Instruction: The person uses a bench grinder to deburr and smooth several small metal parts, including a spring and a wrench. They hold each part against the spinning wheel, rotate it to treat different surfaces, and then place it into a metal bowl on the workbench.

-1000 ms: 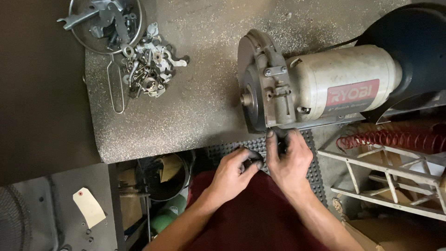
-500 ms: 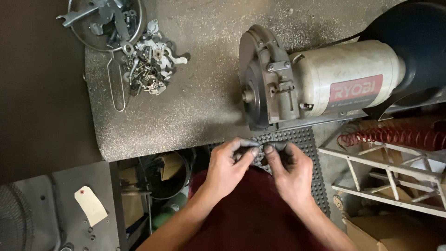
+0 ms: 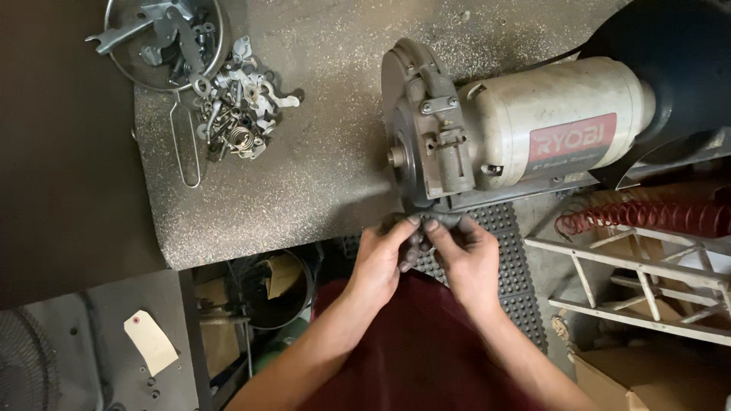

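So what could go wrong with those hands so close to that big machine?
Both hands, left hand and right hand, pinch a small dark metal part right below the bench grinder, so fingers might get nicked if its wheel turns. The part might also slip and drop onto the studded floor mat.

Small dark grey metal part (image 3: 426,225), matt, pinched by left hand (image 3: 378,262) and right hand (image 3: 466,262); speckled grey surface (image 3: 320,167), rough, gritty; cream bench grinder with dull cast-metal guard (image 3: 487,137), scuffed paint; pile of shiny loose metal bits (image 3: 240,106); black studded rubber mat (image 3: 518,259), matt; red coiled spring (image 3: 640,217), glossy; tan paper tag (image 3: 151,341).
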